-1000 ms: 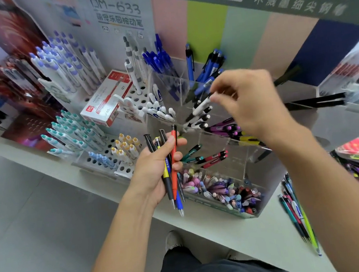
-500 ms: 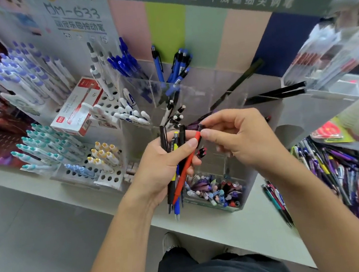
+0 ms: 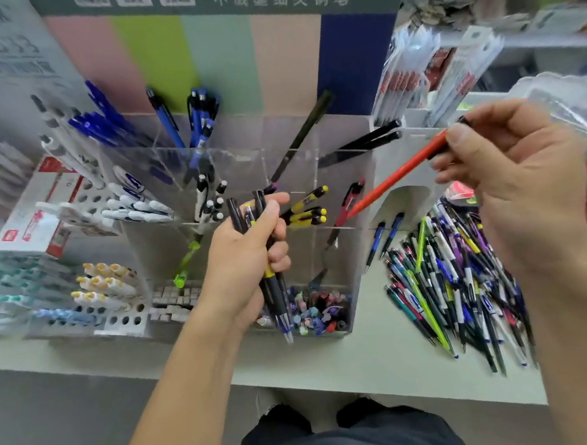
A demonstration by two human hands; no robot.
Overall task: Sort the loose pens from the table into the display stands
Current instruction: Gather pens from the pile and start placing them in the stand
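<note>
Several dark pens (image 3: 269, 262) sit gripped in my left hand (image 3: 248, 253), directly in front of the clear stand (image 3: 347, 252). My right hand (image 3: 515, 173) pinches an orange pen (image 3: 395, 174) by its dark end, held above the stand's right edge. Loose pens (image 3: 455, 284) lie heaped on the tabletop (image 3: 357, 358) right of the stand.

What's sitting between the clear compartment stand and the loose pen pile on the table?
In the head view, two blue pens lie on the table between the clear stand and the loose pen pile; otherwise bare tabletop.
</note>
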